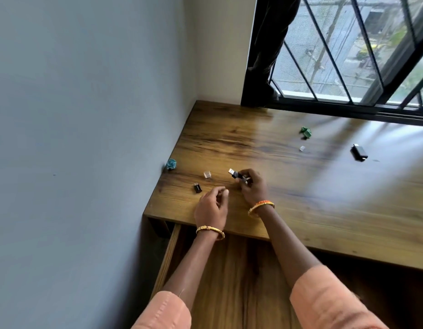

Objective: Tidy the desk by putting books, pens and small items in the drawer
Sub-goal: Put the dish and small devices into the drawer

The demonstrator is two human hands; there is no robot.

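My right hand [252,186] holds a black USB stick [236,174] just above the wooden desk [300,198], its metal plug pointing up and left. My left hand [211,206] hovers beside it with fingers loosely curled and nothing in it. A clear plastic cap [207,174] and a small black adapter [197,187] lie on the desk just left of my hands. Farther right lie a second clear cap [302,148] and a black USB device [359,152]. The drawer [229,269] is pulled out under the desk's front edge, below my forearms.
A crumpled blue paper [171,164] sits against the left wall, and a crumpled green paper [306,132] lies near the window. A grey wall bounds the desk on the left. The barred window [348,55] and a dark curtain [269,48] stand at the back.
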